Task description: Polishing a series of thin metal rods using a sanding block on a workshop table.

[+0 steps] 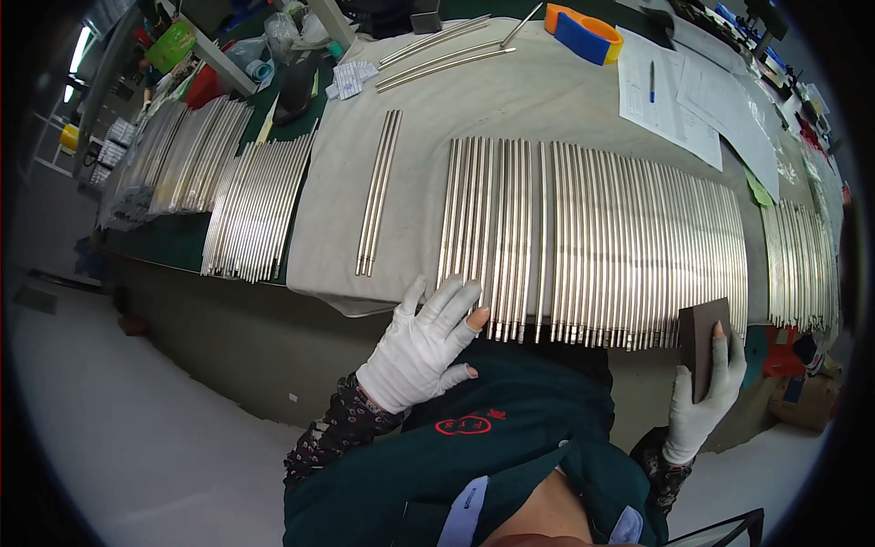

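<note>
Right hand point(700, 401), white glove, clenched round dark block point(704, 345); block upright, long axis near-to-far, top poking above fingers, just off near ends of rods. Left hand point(421, 346) flat, fingers spread, grasping nothing, tips touching near ends of metal rods point(592, 242). Rods side by side on grey cloth point(337, 228), running near-to-far. Far rod piles blurry w/ distance.

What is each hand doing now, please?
Left hand: open, fingers spread on the near ends of the metal rods.
Right hand: closed on a dark block.
</note>
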`<control>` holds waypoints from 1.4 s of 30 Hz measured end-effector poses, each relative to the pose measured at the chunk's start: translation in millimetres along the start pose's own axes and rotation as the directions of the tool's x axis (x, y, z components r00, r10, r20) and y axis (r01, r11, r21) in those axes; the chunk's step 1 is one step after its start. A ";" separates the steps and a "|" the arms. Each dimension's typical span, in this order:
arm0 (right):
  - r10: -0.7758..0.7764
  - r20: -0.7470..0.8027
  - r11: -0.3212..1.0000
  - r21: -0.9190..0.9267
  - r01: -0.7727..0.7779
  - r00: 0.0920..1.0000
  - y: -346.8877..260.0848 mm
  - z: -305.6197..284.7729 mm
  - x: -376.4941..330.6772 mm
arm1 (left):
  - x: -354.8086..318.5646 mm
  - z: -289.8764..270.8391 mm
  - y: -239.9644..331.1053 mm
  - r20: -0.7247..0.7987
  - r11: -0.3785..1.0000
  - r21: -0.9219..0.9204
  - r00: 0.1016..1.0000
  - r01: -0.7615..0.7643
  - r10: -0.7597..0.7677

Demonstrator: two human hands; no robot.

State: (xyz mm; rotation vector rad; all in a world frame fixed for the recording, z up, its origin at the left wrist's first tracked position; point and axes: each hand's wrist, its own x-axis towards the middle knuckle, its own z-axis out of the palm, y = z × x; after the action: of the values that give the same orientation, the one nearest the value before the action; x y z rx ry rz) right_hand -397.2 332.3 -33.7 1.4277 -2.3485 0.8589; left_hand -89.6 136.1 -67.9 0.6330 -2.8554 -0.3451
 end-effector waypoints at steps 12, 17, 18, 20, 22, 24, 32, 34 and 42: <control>-0.003 0.012 1.000 -0.004 0.003 1.000 4.2 0.8 0.5 | -2.0 0.9 4.6 -0.142 0.996 0.040 0.987 0.079 -0.073; 0.029 0.031 0.999 0.021 -0.030 0.999 -5.9 0.1 1.0 | 32.5 -13.6 28.3 -0.008 0.985 -0.094 0.989 -0.146 0.146; 0.036 0.041 0.999 0.031 -0.037 0.999 -5.8 0.2 0.6 | 37.4 -12.8 33.1 0.019 0.981 -0.134 0.989 -0.141 0.145; 0.049 0.043 0.998 0.023 -0.050 0.998 -4.7 -1.1 -0.3 | 39.2 -9.5 32.6 0.070 0.989 -0.076 0.989 -0.128 0.133; 0.063 0.047 0.998 0.016 -0.064 0.997 -3.1 -1.4 -2.1 | 38.3 -9.1 32.2 0.119 0.995 -0.018 0.988 -0.096 0.098; 0.069 0.030 0.997 0.022 -0.070 0.997 0.3 -1.3 -3.8 | 34.7 -14.2 30.8 0.129 0.997 -0.012 0.989 -0.074 0.075; 0.044 0.035 0.999 0.028 -0.045 0.998 -2.7 1.7 2.4 | 20.8 -17.5 24.3 0.100 1.000 0.002 0.995 0.003 -0.003; 0.046 0.033 0.999 0.023 -0.047 0.998 -1.5 1.2 2.3 | 23.2 -18.3 25.8 0.083 1.000 -0.013 0.997 0.009 -0.008; 0.038 0.007 0.999 0.015 -0.038 0.999 2.6 -2.6 0.1 | 75.4 -11.4 49.6 0.080 0.965 -0.103 0.965 -0.242 0.251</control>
State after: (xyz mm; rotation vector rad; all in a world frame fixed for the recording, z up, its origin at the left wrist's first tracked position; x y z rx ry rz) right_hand -399.7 334.6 -32.5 1.3983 -2.3866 0.8846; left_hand -173.2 144.9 -33.2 0.2446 -2.9401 -0.4722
